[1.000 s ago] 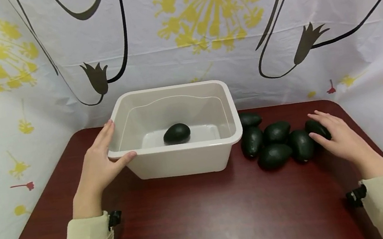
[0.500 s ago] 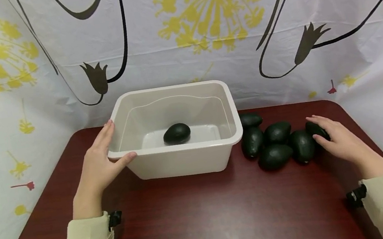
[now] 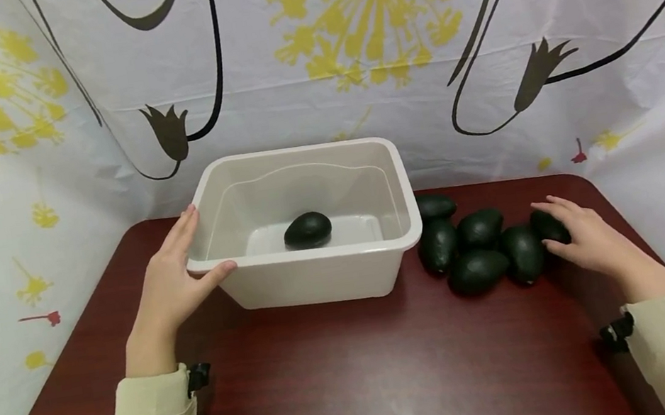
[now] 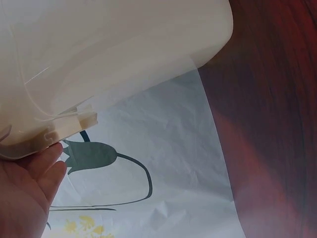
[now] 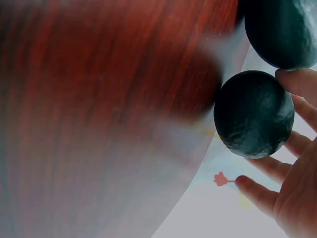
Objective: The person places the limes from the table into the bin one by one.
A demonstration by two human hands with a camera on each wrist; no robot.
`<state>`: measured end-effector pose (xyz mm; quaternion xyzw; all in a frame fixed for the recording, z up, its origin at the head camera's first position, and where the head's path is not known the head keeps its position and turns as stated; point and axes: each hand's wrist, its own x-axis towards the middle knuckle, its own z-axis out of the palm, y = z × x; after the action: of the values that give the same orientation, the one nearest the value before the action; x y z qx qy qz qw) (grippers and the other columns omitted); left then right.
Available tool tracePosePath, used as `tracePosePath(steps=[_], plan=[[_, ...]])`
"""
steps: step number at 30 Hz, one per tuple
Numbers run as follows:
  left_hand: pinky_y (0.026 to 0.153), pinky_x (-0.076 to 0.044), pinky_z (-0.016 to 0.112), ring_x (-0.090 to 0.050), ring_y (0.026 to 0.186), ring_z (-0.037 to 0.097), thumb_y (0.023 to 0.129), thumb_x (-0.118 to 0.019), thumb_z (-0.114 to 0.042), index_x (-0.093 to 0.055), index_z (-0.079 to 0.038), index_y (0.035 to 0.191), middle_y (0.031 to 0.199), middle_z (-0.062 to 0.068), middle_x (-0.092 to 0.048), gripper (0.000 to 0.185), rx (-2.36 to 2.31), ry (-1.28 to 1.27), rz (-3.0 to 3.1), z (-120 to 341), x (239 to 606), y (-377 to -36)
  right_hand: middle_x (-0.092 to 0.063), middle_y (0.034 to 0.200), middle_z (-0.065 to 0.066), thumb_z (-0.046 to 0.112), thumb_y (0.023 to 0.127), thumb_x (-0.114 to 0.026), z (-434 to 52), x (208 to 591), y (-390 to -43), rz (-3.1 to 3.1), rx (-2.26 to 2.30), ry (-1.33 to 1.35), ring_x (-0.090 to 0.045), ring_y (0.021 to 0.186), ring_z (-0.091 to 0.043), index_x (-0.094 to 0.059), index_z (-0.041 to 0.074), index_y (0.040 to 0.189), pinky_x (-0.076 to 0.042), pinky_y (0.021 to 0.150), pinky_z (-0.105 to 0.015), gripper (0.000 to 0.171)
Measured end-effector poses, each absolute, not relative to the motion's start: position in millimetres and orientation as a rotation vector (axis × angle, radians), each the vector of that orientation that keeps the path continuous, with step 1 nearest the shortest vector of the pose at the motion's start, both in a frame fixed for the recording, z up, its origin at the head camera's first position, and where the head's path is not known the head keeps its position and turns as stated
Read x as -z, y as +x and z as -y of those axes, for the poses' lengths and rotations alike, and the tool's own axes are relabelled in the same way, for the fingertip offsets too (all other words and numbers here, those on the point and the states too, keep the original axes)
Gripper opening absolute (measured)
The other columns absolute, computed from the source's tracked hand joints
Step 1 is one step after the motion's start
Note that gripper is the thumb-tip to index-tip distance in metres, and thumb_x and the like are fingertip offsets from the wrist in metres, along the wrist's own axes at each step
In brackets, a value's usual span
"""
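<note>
Right hand (image 3: 589, 241) has closed its fingers onto the rightmost dark green avocado (image 3: 547, 227), still on the dark red wooden surface (image 3: 364, 375); pick-up starting. Left hand (image 3: 178, 281) keeps holding the beige plastic tub (image 3: 319, 288) corner.

One beige plastic tub (image 3: 317, 276), seven dark avocados in all, one avocado inside the tub (image 3: 307, 230), six avocados on the table (image 3: 482, 248), two hands, left hand (image 3: 176, 281), right hand (image 3: 589, 241)

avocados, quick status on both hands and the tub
Left hand grips the tub at its near-left rim corner. Right hand curls round the rightmost avocado, not yet lifted. One avocado in the tub. Nothing in the way.
</note>
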<state>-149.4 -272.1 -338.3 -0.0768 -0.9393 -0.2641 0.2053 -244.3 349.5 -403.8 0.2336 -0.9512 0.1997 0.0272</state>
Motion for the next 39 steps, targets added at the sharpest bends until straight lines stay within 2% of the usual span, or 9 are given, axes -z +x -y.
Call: tracePosePath(steps=[11,18,25,30,39], plan=[[0.108,-0.037,0.061,-0.043,0.141,0.037,0.078,-0.079,-0.043,-0.038,-0.01,0.153,0.161,0.006,-0.037,0.092,0.749,-0.206,2.601,273,338,-148,-0.028,0.147,-0.041,0.006,0.089,-0.069,-350,404,-247,3.041,-0.649,0.645,-0.033,0.129,-0.062,-0.034,-0.005,0.147,-0.033,0.095,-0.073,0.069],[0.107,-0.038,0.061,-0.043,0.141,0.038,0.078,-0.079,-0.044,-0.037,-0.009,0.154,0.161,0.007,-0.036,0.093,0.753,-0.208,2.61,273,340,-149,-0.031,0.141,-0.039,0.012,0.09,-0.069,-354,401,-246,3.123,-0.628,0.565,-0.041,0.118,-0.057,-0.033,-0.003,0.146,-0.038,0.089,-0.071,0.069],[0.107,-0.038,0.061,-0.043,0.141,0.038,0.078,-0.08,-0.042,-0.037,-0.009,0.154,0.161,0.006,-0.036,0.093,0.764,-0.214,2.605,272,341,-149,-0.04,0.135,-0.034,0.015,0.087,-0.075,-358,404,-241,3.09,-0.621,0.577,-0.048,0.111,-0.053,-0.042,0.0,0.141,-0.042,0.085,-0.067,0.065],[0.107,-0.038,0.061,-0.043,0.141,0.038,0.078,-0.08,-0.042,-0.037,-0.009,0.154,0.161,0.007,-0.036,0.093,0.76,-0.218,2.605,272,340,-149,-0.044,0.131,-0.031,0.017,0.085,-0.077,-363,408,-236,3.058,-0.634,0.587,-0.05,0.108,-0.05,-0.045,0.002,0.139,-0.043,0.082,-0.063,0.064],[0.108,-0.038,0.061,-0.042,0.142,0.038,0.078,-0.079,-0.043,-0.036,-0.01,0.154,0.161,0.006,-0.036,0.094,0.757,-0.221,2.612,273,340,-149,-0.04,0.137,-0.032,0.018,0.088,-0.074,-361,402,-225,3.036,-0.71,0.54,-0.048,0.111,-0.051,-0.042,0.002,0.144,-0.041,0.081,-0.064,0.066]])
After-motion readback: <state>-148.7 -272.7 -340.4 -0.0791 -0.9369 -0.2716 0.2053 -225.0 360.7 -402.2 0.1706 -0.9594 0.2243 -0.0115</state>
